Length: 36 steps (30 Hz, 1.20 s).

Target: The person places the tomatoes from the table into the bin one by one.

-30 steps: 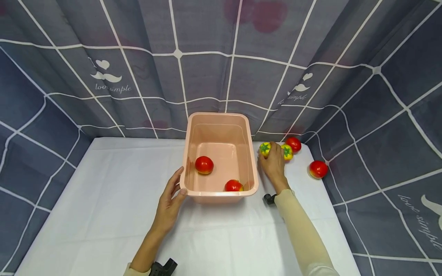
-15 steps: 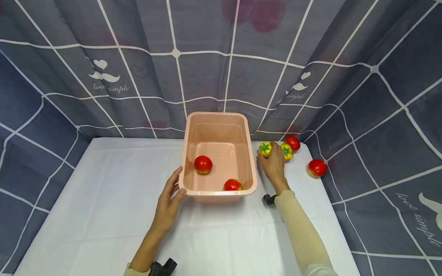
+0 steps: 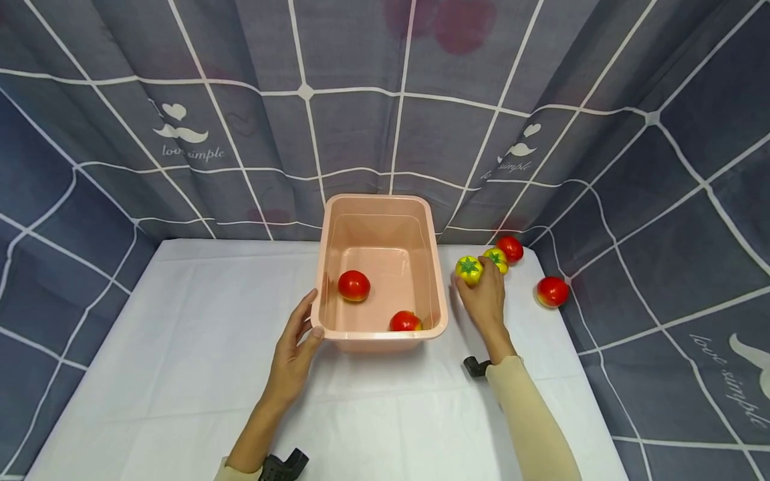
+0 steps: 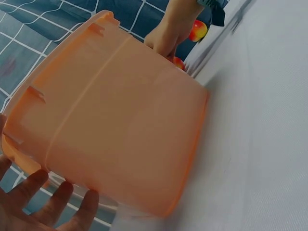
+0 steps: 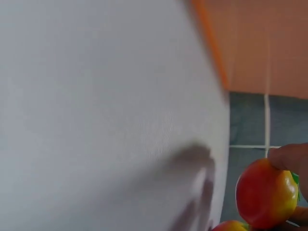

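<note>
A peach-coloured plastic basin (image 3: pixel 379 337) stands mid-table with two red tomatoes inside, one tomato (image 3: pixel 353 286) at the left and another tomato (image 3: pixel 406 321) near the front wall. My left hand (image 3: pixel 293 354) holds the basin's near left corner, thumb on the rim; its fingers (image 4: pixel 60 202) show against the outside in the left wrist view. To the right of the basin, my right hand (image 3: pixel 486 300) grips a red-and-yellow tomato (image 5: pixel 264 192), whose yellow end with green leaves faces up. Just behind that hand lies a second yellow-topped tomato (image 3: pixel 495 258), partly covered by the fingers.
A red tomato (image 3: pixel 510 248) lies at the table's back right, and one more red tomato (image 3: pixel 552 292) sits by the right edge. White cloth (image 3: pixel 198 347) covers the table. A grey checked curtain (image 3: pixel 361 133) encloses the back and both sides.
My right hand has moved slightly toward me and to the right with the gripped tomato. The yellow-topped tomato behind it has shifted a little toward the back. My left hand stays on the basin.
</note>
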Available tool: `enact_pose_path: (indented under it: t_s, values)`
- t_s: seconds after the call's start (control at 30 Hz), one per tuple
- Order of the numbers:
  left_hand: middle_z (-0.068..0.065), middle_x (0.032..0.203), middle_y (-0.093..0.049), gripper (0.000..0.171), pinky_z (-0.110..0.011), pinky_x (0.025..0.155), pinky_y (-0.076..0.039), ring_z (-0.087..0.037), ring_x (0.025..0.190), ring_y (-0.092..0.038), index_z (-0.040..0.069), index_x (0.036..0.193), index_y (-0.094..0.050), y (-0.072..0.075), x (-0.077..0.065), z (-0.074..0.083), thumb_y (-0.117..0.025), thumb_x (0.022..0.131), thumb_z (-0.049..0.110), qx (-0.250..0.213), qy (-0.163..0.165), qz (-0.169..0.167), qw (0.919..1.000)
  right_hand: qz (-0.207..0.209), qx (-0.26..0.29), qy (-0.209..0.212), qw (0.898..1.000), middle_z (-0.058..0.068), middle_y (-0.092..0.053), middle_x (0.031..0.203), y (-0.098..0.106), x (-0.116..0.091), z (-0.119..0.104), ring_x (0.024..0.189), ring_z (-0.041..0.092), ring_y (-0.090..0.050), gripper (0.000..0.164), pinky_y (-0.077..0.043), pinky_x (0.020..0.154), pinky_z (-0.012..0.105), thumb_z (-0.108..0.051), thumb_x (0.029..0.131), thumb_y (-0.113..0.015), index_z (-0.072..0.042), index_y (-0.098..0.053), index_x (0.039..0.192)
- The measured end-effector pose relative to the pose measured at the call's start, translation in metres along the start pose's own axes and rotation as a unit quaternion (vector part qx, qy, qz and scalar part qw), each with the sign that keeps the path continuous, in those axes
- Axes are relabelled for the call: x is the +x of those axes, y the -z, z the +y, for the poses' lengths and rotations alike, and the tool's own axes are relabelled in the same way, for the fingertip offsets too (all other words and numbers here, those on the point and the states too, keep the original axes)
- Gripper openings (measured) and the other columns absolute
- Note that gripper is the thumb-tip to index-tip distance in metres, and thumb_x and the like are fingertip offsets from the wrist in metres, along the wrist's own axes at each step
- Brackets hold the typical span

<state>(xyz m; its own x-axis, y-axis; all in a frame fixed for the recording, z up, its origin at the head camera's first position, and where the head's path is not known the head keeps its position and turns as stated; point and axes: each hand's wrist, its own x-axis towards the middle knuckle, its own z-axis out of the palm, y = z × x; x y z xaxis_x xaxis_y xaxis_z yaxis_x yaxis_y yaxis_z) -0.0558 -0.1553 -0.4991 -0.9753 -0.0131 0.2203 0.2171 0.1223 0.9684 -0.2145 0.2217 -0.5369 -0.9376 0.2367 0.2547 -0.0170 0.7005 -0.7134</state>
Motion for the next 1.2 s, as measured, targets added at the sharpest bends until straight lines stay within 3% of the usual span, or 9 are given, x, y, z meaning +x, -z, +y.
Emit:
enact_pose_path:
  t_s: [0.6, 0.87, 1.0, 1.2]
  values:
    - [-0.005, 0.176, -0.034, 0.067, -0.012, 0.103, -0.056, -0.002, 0.14, -0.055, 0.023, 0.17, -0.035, 0.0, 0.001, -0.002, -0.056, 0.11, 0.002, -0.001, -0.001, 0.004, 1.0, 0.044, 0.077, 0.0, 0.996, 0.018, -0.065, 0.144, 0.051, -0.076, -0.022, 0.129, 0.037, -0.063, 0.071, -0.05, 0.117, 0.056, -0.026, 0.088, -0.09, -0.006, -0.056, 0.147]
    - [-0.005, 0.175, -0.036, 0.067, -0.012, 0.104, -0.055, 0.0, 0.138, -0.056, 0.023, 0.17, -0.035, 0.001, 0.001, 0.0, -0.055, 0.11, 0.002, 0.001, -0.006, 0.004, 1.0, 0.059, 0.08, 0.005, 0.995, 0.015, -0.068, 0.141, 0.064, -0.092, -0.028, 0.128, 0.032, -0.065, 0.069, -0.051, 0.115, 0.054, -0.025, 0.088, -0.09, -0.006, -0.058, 0.146]
    - [-0.005, 0.176, -0.034, 0.066, -0.012, 0.104, -0.055, 0.0, 0.139, -0.056, 0.023, 0.17, -0.034, 0.001, 0.001, 0.0, -0.054, 0.111, 0.003, 0.005, -0.007, 0.001, 1.0, 0.06, 0.075, 0.005, 0.995, 0.015, -0.068, 0.142, 0.067, -0.094, -0.03, 0.127, 0.03, -0.064, 0.069, -0.052, 0.114, 0.044, -0.024, 0.087, -0.091, -0.007, -0.058, 0.146]
    - [-0.003, 0.176, -0.035, 0.067, -0.012, 0.103, -0.056, -0.001, 0.139, -0.057, 0.022, 0.169, -0.036, -0.001, 0.001, -0.003, -0.056, 0.109, 0.002, 0.003, -0.006, 0.006, 1.0, 0.081, 0.083, 0.027, 0.993, 0.013, -0.068, 0.141, 0.073, -0.095, -0.035, 0.127, 0.027, -0.064, 0.07, -0.044, 0.111, 0.011, -0.024, 0.086, -0.092, -0.007, -0.059, 0.146]
